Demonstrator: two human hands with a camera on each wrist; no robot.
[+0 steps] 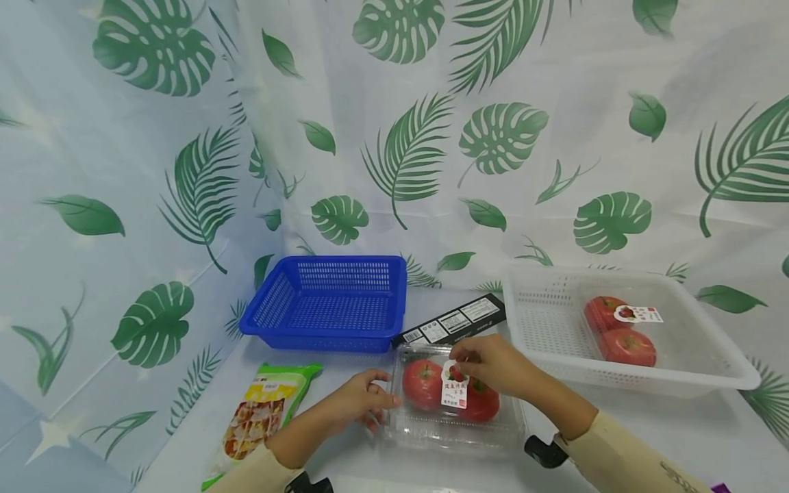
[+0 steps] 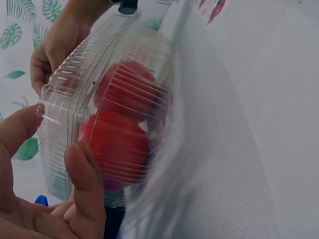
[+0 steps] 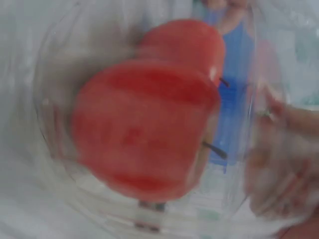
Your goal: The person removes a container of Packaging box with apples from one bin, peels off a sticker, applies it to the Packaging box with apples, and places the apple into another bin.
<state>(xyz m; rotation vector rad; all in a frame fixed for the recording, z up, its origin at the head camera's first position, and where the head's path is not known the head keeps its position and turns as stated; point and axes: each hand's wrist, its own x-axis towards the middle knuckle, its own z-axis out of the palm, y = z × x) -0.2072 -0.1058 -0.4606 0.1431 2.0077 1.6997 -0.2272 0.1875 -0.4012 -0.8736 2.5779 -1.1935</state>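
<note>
A clear plastic box (image 1: 468,433) with two red apples (image 1: 422,385) inside lies in front of me. My left hand (image 1: 357,398) holds its left edge between thumb and bent fingers. In the left wrist view, fingertips (image 2: 79,158) meet the ribbed side near the lid's rim. From the upper right, my right hand (image 1: 493,364) pinches at the upper end of a white label (image 1: 455,394) on the lid, fingers curled. Its fingertips partly cover the label's cherry picture. The right wrist view is blurred, showing an apple (image 3: 144,132) through clear plastic.
A blue basket (image 1: 323,342) stands at back left. Behind the box lies a black carton (image 1: 453,323). At right, a white basket (image 1: 641,378) contains another labelled box of two apples (image 1: 627,346). A green-edged food packet (image 1: 255,418) lies beside my left forearm.
</note>
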